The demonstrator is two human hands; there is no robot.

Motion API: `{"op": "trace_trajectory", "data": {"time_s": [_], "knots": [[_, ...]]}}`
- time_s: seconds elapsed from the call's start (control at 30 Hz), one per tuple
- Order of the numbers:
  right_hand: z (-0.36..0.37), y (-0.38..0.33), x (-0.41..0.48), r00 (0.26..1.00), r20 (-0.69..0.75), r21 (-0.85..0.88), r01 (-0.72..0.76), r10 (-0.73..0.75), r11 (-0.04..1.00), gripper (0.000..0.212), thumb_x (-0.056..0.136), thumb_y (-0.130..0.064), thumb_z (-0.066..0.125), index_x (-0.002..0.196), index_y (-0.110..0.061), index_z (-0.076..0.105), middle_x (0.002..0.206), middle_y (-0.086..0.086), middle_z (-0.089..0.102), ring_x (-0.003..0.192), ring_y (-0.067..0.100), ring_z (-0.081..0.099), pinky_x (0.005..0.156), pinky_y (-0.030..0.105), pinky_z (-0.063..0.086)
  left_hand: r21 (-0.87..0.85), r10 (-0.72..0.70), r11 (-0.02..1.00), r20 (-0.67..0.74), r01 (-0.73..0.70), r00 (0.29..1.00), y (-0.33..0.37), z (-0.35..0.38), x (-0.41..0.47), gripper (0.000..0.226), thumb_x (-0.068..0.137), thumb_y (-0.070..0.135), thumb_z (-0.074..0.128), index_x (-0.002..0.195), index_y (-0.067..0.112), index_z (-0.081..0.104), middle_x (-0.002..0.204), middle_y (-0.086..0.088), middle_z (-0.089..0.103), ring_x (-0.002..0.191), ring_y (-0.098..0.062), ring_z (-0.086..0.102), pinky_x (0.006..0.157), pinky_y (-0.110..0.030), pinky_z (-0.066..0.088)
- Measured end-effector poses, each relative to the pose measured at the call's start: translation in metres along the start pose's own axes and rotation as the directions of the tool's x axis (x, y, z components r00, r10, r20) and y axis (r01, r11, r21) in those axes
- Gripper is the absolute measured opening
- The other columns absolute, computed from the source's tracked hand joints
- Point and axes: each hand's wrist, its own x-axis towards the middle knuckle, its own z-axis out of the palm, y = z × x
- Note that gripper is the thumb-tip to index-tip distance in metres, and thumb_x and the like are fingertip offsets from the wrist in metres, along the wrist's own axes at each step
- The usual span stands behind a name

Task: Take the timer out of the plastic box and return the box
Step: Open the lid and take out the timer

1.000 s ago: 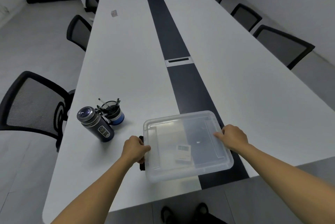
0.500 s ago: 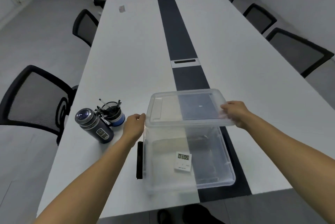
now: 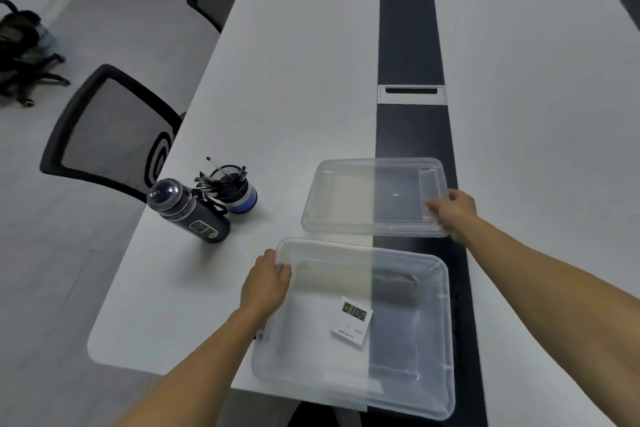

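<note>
On the long white table [image 3: 311, 80], black strip [image 3: 408, 28] down its centre, mesh chair [image 3: 110, 129] at left, the plastic box [image 3: 446, 340] sits open at the near edge. Timer [image 3: 352, 324] lies flat inside, display end farthest, long axis slightly skewed. Left hand [image 3: 265, 283] curls over the box's left rim; right hand [image 3: 455, 210] grips the lid [image 3: 346, 198] by its right edge.

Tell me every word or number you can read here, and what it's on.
"0105": digits on the display of the timer, which lies inside the plastic box.
Small print below the timer's display: too blurred to read.
Pale label on the dark bottle: too small and blurred to read.
No other text can be made out.
</note>
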Motion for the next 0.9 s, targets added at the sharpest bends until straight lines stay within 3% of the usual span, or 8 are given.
{"op": "trace_trajectory", "data": {"time_s": [0.27, 0.4, 0.57, 0.67, 0.77, 0.9], "knots": [[0.015, 0.033, 0.025, 1.000, -0.001, -0.439, -0.015, 0.017, 0.899, 0.031, 0.074, -0.013, 0.074, 0.096, -0.003, 0.055, 0.095, 0.016, 0.063, 0.085, 0.035, 0.064, 0.079, 0.044, 0.058, -0.033, 0.013, 0.999, -0.084, -0.016, 0.996, -0.002, 0.009, 0.002, 0.015, 0.093, 0.026, 0.047, 0.097, 0.013, 0.053, 0.094, -0.005, 0.058, 0.080, -0.022, 0.057, 0.068, -0.034, 0.047], [0.020, 0.039, 0.030, 0.999, -0.003, -0.581, 0.038, -0.049, 0.813, 0.032, 0.076, -0.022, 0.076, 0.097, -0.003, 0.060, 0.093, 0.015, 0.065, 0.082, 0.032, 0.061, 0.067, 0.034, 0.049, -0.041, 0.019, 0.999, -0.104, -0.024, 0.994, -0.003, 0.010, 0.003, 0.009, 0.092, 0.025, 0.048, 0.089, 0.016, 0.050, 0.089, -0.005, 0.058, 0.077, -0.021, 0.055, 0.063, -0.030, 0.039], [0.022, 0.041, 0.029, 0.997, -0.006, -0.645, 0.050, -0.071, 0.763, 0.026, 0.076, -0.018, 0.074, 0.095, -0.003, 0.064, 0.095, 0.016, 0.068, 0.078, 0.030, 0.062, 0.065, 0.033, 0.050, -0.052, 0.036, 0.998, -0.111, -0.042, 0.993, -0.006, 0.010, 0.004, 0.014, 0.092, 0.026, 0.049, 0.095, 0.014, 0.055, 0.092, -0.006, 0.060, 0.079, -0.022, 0.057, 0.065, -0.031, 0.044], [0.023, 0.034, 0.018, 0.993, -0.005, -0.599, 0.091, -0.117, 0.796, 0.044, 0.085, -0.020, 0.069, 0.125, -0.005, 0.058, 0.120, 0.016, 0.064, 0.105, 0.034, 0.061, 0.082, 0.037, 0.049, -0.055, 0.039, 0.997, -0.113, -0.045, 0.993, -0.006, 0.010, 0.005, 0.018, 0.093, 0.027, 0.048, 0.099, 0.013, 0.057, 0.095, -0.005, 0.061, 0.081, -0.022, 0.058, 0.069, -0.034, 0.050], [0.028, 0.020, -0.010, 0.960, -0.054, -0.504, 0.212, -0.276, 0.837, 0.043, 0.092, -0.025, 0.063, 0.132, -0.011, 0.053, 0.127, 0.012, 0.061, 0.109, 0.031, 0.060, 0.088, 0.037, 0.049, -0.051, 0.055, 0.997, -0.105, -0.061, 0.993, -0.008, 0.010, 0.005, 0.021, 0.093, 0.028, 0.047, 0.102, 0.012, 0.056, 0.098, -0.006, 0.061, 0.083, -0.022, 0.059, 0.072, -0.036, 0.052], [0.037, 0.010, -0.073, 0.842, -0.106, -0.424, 0.443, -0.528, 0.790, 0.029, 0.094, -0.032, 0.059, 0.119, -0.016, 0.061, 0.109, 0.002, 0.065, 0.089, 0.017, 0.060, 0.076, 0.028, 0.051, -0.045, 0.074, 0.996, -0.054, -0.077, 0.996, -0.009, 0.007, 0.005, 0.024, 0.096, 0.030, 0.044, 0.108, 0.011, 0.052, 0.105, -0.007, 0.060, 0.085, -0.022, 0.058, 0.073, -0.035, 0.050]]}}
